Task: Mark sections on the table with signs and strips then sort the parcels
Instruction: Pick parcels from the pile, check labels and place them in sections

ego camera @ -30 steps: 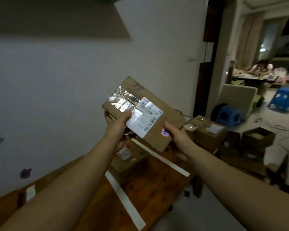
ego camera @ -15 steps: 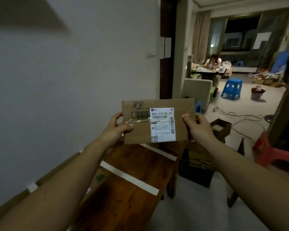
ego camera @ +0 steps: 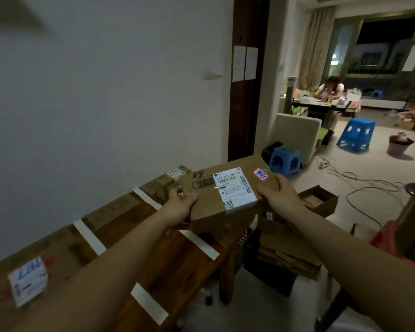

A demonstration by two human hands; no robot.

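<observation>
A flat brown cardboard parcel [ego camera: 230, 207] with a white shipping label and a small red-edged sticker hangs over the far end of the wooden table [ego camera: 177, 262]. My left hand [ego camera: 180, 208] grips its left edge, thumb on top. Its right edge is held by my right hand [ego camera: 279, 196]. White strips [ego camera: 89, 237] cross the tabletop and split it into sections. Other cardboard parcels [ego camera: 115, 209] lie along the wall side. A parcel with a white label [ego camera: 28, 281] sits at the near left.
Open cardboard boxes [ego camera: 319, 200] and flattened cardboard stand on the floor right of the table. Two blue stools [ego camera: 284, 161] and loose cables lie beyond. A person sits at a far table [ego camera: 321, 101]. A red stool [ego camera: 393, 240] is near right.
The parcel has dropped from chest height, where its label faced me upright, to a flatter tilt just above the table's far end. My view has swung down and the table shows more.
</observation>
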